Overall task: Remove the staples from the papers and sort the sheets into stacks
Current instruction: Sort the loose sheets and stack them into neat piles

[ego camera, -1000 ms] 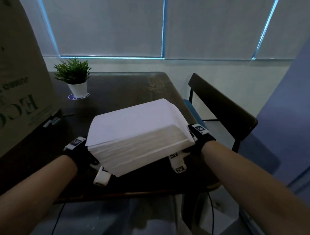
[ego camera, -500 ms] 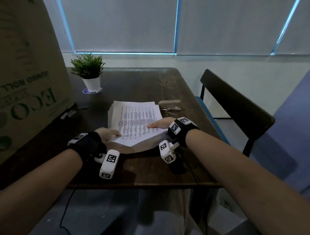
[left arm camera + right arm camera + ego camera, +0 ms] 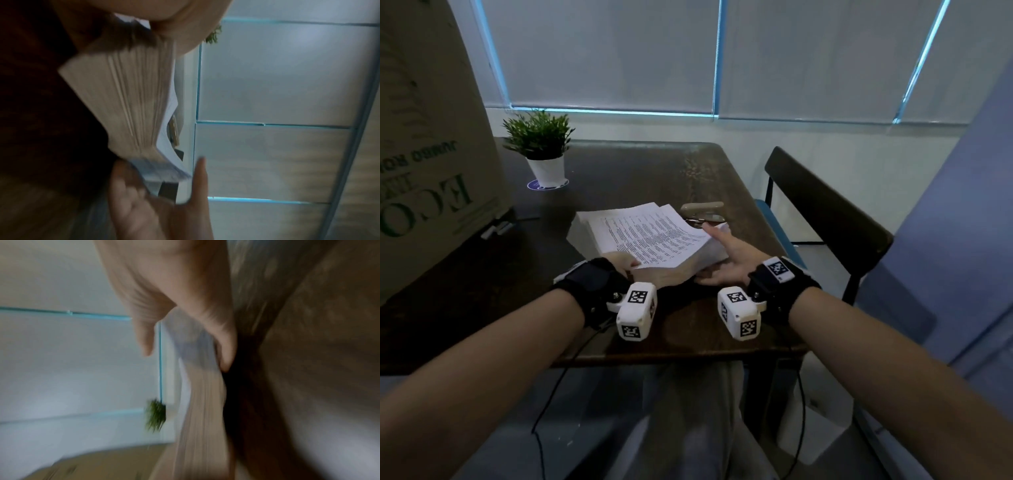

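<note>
A thick stack of printed papers (image 3: 654, 240) lies on the dark wooden table (image 3: 688, 329), its top sheets slightly fanned. My left hand (image 3: 621, 263) holds the stack's near left corner; the left wrist view shows the thumb (image 3: 185, 19) over the top of the stack's edge (image 3: 127, 100). My right hand (image 3: 726, 260) lies against the right side with straight fingers, its index finger pointing along the edge and its thumb along the near side. The right wrist view is blurred, with the right hand (image 3: 174, 296) beside the stack (image 3: 205, 410). A beige stapler (image 3: 702, 209) sits just behind the stack.
A large cardboard box (image 3: 431, 154) fills the table's left side. A small potted plant (image 3: 541, 144) stands at the back left. A dark chair (image 3: 825, 212) is to the right of the table. Small pale objects (image 3: 496, 229) lie by the box.
The stack, held up in both hands one second ago, now lies on the table. My right hand has moved from the top sheet to the stack's right edge.
</note>
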